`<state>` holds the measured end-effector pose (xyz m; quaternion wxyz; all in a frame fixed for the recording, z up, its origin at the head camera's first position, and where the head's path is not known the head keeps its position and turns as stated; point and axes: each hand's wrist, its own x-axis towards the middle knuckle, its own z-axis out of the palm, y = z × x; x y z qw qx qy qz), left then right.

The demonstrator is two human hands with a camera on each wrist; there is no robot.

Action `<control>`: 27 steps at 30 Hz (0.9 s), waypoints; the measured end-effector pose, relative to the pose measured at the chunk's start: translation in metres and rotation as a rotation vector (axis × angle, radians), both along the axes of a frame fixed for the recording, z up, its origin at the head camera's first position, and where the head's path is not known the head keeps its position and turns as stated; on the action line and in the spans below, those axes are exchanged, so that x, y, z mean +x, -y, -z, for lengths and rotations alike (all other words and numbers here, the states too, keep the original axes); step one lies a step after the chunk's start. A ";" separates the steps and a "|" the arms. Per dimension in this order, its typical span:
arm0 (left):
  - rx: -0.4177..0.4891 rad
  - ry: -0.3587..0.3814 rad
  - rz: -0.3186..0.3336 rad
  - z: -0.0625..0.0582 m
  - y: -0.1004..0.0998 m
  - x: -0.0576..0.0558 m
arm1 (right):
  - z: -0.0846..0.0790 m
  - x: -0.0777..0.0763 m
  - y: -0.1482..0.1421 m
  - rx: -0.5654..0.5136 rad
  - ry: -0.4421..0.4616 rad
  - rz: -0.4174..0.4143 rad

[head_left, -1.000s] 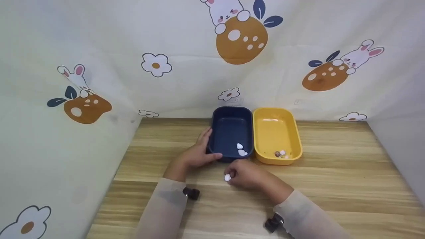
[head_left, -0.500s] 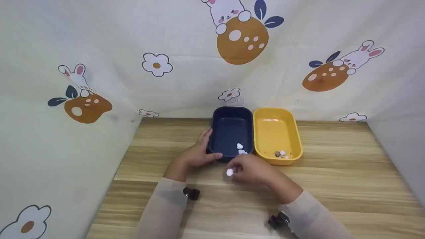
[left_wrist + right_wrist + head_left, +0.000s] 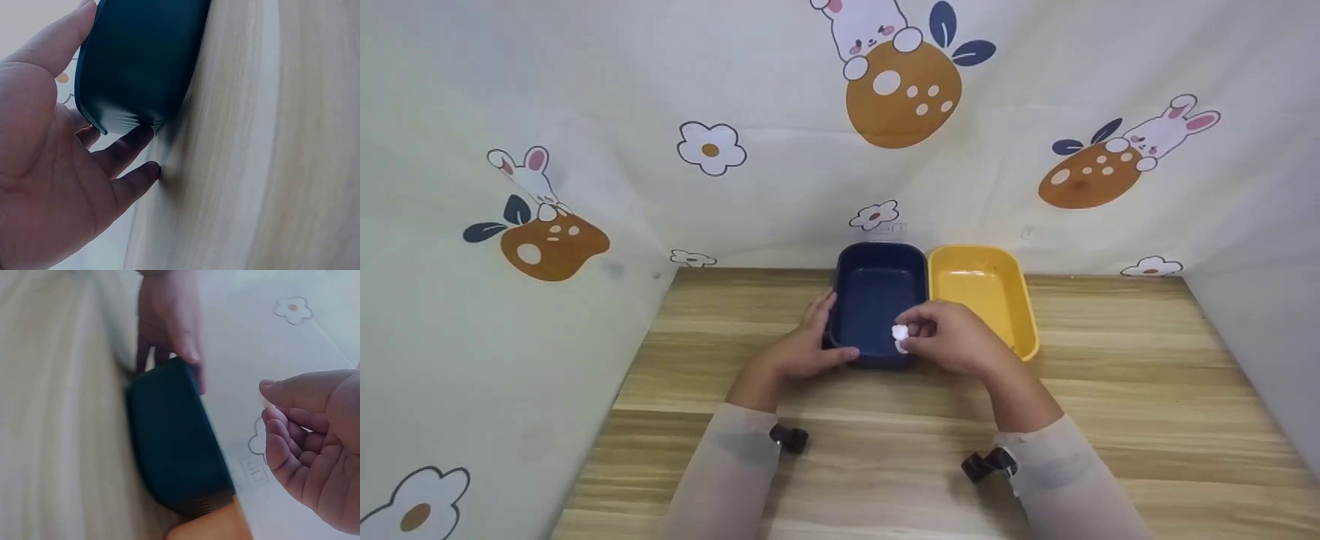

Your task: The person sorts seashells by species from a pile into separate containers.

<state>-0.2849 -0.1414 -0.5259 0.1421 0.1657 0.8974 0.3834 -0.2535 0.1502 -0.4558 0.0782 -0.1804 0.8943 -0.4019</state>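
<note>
My right hand (image 3: 952, 337) pinches a small white pebble (image 3: 899, 331) between thumb and fingertips, above the near right corner of the dark blue tray (image 3: 866, 300). In the right wrist view the pebble (image 3: 265, 402) is mostly covered by the thumb and fingers. A bit of white shows just under it in the head view; whether that lies in the tray I cannot tell. My left hand (image 3: 802, 349) rests against the blue tray's near left corner, fingers spread along its left side and thumb at the front rim. In the left wrist view those fingers (image 3: 132, 183) touch the tray's wall and the table.
A yellow tray (image 3: 1024, 300) stands right beside the blue one, its near part hidden by my right hand. Both trays sit at the back of the wooden table (image 3: 1110, 420), close to a patterned cloth wall (image 3: 780, 202).
My right hand has lifted from in front of the blue tray, moving forward and over its near right corner with the white pebble. The left hand has stayed put.
</note>
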 end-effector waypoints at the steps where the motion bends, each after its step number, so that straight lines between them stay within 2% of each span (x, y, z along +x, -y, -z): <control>1: 0.009 -0.003 0.004 0.000 0.000 0.000 | -0.001 -0.002 0.000 -0.013 0.004 0.011; 7: 0.027 -0.028 0.029 0.000 0.001 0.000 | -0.001 -0.008 0.003 -0.061 0.026 0.058; 16: 0.007 -0.023 0.005 -0.001 -0.001 0.001 | 0.006 -0.014 0.001 -0.079 0.075 0.122; 27: -0.012 -0.022 0.000 0.000 0.000 0.001 | 0.004 -0.009 -0.003 -0.032 0.015 0.093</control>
